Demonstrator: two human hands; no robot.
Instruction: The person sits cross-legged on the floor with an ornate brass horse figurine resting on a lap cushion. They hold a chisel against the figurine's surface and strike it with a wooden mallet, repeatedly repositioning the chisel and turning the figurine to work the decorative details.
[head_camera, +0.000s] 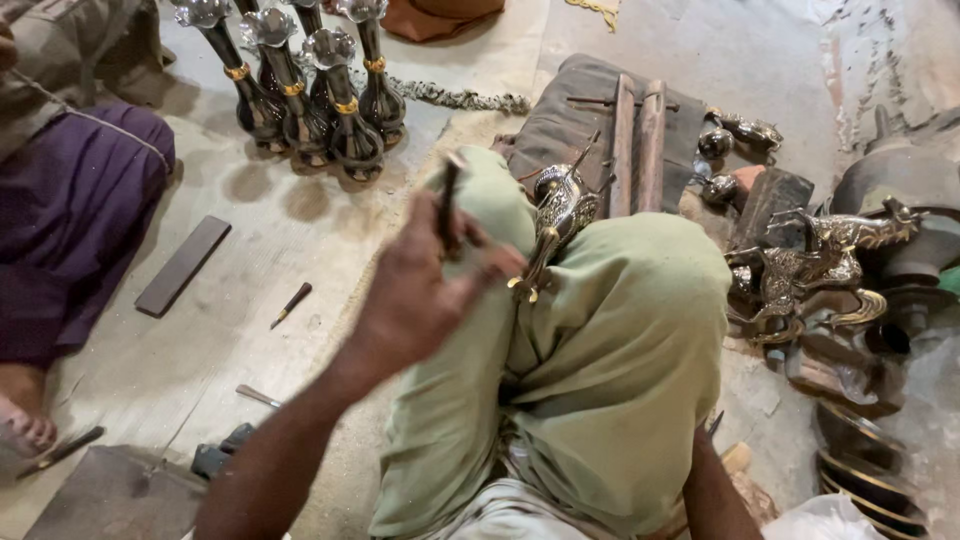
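Far left: another person's purple garment (60, 220), seated on the concrete floor (300, 230). Beside it, flat dark bar (183, 265) lying on floor; small dark-handled tool (292, 303) just right of it, apart. Lower left: thin metal rod (258, 396), dark slab (110, 495).

Top left of centre: cluster of dark metal vases (310, 90) with gold bands, upright, touching one another.

Centre: left hand (415, 295) raised above left knee, fingers closed around slim dark tool (448, 205), tool held near upright. Green cloth (600, 370) draped over both knees. Ornate silver-and-gold metal piece (560, 215) wedged between knees, gold tip pointing down-left, just beside left hand's fingers.

Right hand: not visible; only forearm at lower right edge, passing under cloth. State cannot be told.

Behind knees: dark pad (560, 125) carrying two wooden rods (636, 145) side by side.

Right: small dark metal figures (745, 135); ornate metal animal figure (825, 260), silver and gold, standing near machine part (900, 180). Lower right: stacked dark rings (865, 475) with gold edges.
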